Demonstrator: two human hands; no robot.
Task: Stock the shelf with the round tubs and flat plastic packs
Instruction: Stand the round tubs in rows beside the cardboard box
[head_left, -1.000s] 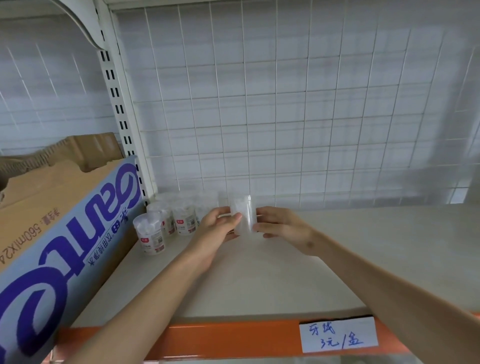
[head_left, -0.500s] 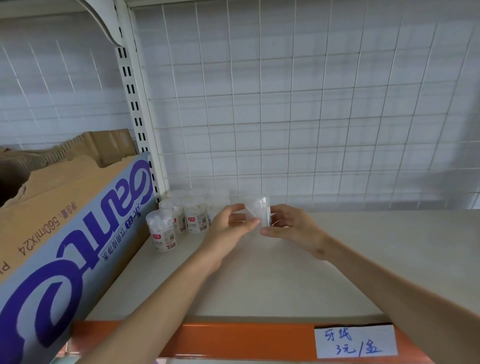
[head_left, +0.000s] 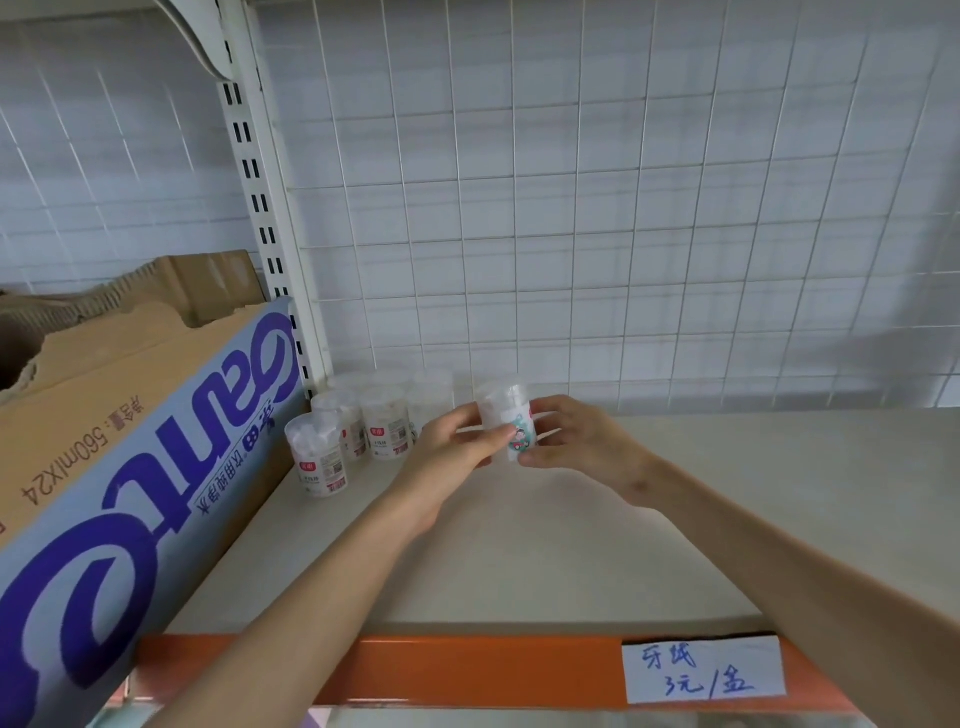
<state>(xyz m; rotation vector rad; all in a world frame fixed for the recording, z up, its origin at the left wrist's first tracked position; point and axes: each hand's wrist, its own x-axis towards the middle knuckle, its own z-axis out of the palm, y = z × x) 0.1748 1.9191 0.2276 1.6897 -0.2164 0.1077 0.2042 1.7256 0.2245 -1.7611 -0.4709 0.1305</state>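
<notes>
Tub held over shelf.
Your left hand (head_left: 451, 447) and right hand (head_left: 576, 437) both grip one round tub (head_left: 506, 415), fingers curled round its sides, above the shelf (head_left: 727, 493).

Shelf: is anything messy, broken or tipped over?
Only the big cardboard box on the left looks odd: its printing reads upside down and its top is torn open raggedly. The round tubs beside it stand upright. The left hand and right hand hold another tub roughly upright. Nothing is spilled.
</notes>
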